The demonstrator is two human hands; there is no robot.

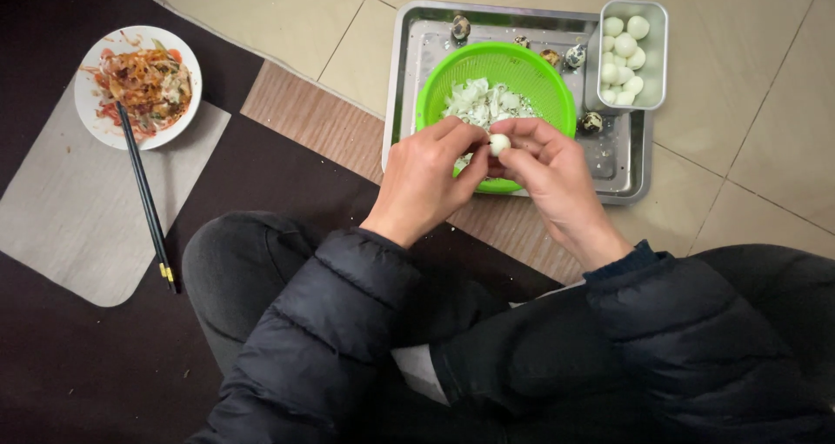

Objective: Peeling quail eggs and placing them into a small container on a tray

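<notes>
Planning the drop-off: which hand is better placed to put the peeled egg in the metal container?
Probably the right hand. It lies on the side of the metal container, which sits at the tray's right end, and its fingers touch the small egg. The left hand would cross over.

Glossy plastic colander (pixel 522 66), brushed metal tray (pixel 622 161)

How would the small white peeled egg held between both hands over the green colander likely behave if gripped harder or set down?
The small white peeled egg looks smooth and round, so it would probably roll if set on the flat metal tray. Its bare glossy surface suggests it is slippery. Shell-less, it likely dents or splits if the left hand and right hand squeeze hard.
</notes>
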